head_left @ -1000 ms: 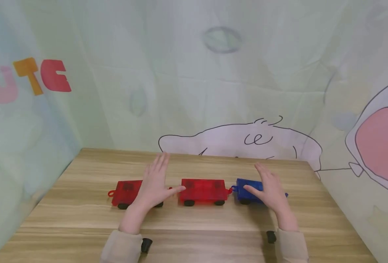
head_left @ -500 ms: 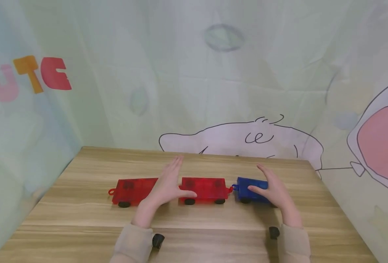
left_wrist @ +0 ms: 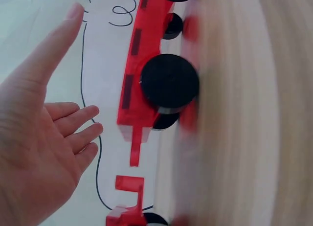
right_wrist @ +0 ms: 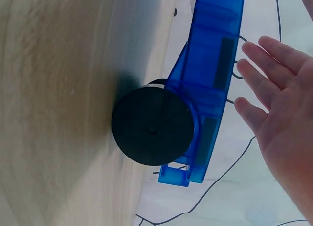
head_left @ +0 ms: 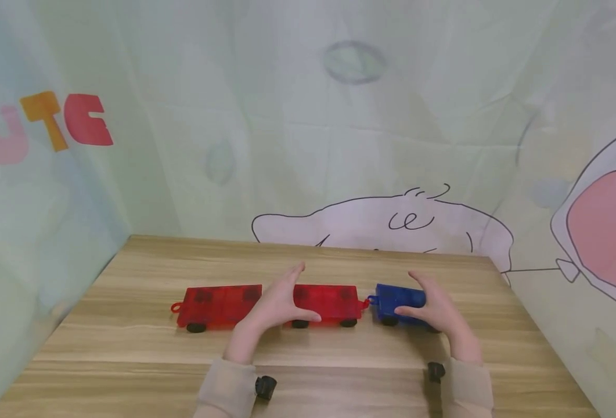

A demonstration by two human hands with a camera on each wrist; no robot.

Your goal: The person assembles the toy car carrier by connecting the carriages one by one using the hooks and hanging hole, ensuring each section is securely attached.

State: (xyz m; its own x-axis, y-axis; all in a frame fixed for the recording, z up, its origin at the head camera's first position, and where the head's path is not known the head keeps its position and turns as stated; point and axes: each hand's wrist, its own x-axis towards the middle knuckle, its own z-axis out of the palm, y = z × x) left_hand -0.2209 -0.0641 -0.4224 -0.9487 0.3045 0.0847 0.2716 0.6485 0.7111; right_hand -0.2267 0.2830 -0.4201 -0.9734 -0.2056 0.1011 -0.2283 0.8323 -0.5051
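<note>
Three flat toy train cars with black wheels stand in a row on the wooden table. The left red car (head_left: 219, 305) has a ring at its left end. Over the gap between it and the middle red car (head_left: 328, 302), my left hand (head_left: 273, 305) hovers, fingers spread, covering part of the middle car. In the left wrist view the two red couplings look apart. At the right, the blue car (head_left: 393, 302) has its loop at the middle car's red hook. My right hand (head_left: 440, 307) is held over the blue car's right end, thumb and fingers apart, without gripping it.
Behind the wooden table (head_left: 308, 371) hangs a pale cloth (head_left: 297, 145) with printed letters and cartoon drawings. A small black device (head_left: 266, 387) sits by the left wrist and another black device (head_left: 435, 372) by the right wrist.
My left hand has moved right, from over the left red car to the left end of the middle one. My right hand has shifted slightly right and down. The cars stay put.
</note>
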